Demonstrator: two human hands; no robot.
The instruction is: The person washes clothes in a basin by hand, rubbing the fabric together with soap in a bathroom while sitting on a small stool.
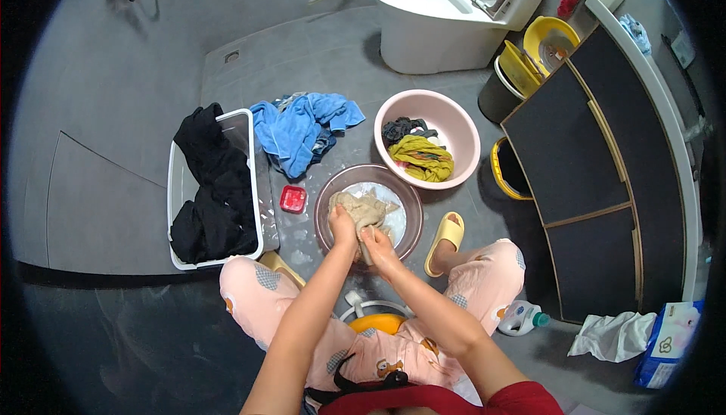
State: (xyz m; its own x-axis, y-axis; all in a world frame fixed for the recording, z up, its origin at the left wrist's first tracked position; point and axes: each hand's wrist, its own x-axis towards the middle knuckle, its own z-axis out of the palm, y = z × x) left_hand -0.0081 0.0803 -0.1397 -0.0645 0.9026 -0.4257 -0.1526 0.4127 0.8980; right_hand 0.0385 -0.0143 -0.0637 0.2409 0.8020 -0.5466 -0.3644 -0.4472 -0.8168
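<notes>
Both my hands are closed on a wet beige cloth [363, 208], held bunched over a brown basin [323, 188] with whitish sudsy water [395, 222] in it. My left hand [342, 226] grips the cloth's left side. Close beside it, my right hand [380, 248] grips the lower right part, fingers wrapped round the fabric. Part of the cloth hangs toward the water; what kind of garment it is cannot be made out. Left of the basin, a small red soap box [293, 198] lies on the wet floor.
A pink basin [466, 124] holds dark and mustard-yellow clothes [423, 159]. Blue clothes [302, 127] lie piled on the floor, beside a white-rimmed bin [253, 142] of black clothes [215, 211]. A toilet [439, 33], dark cabinet [575, 180] and detergent bottle [522, 319] stand around me.
</notes>
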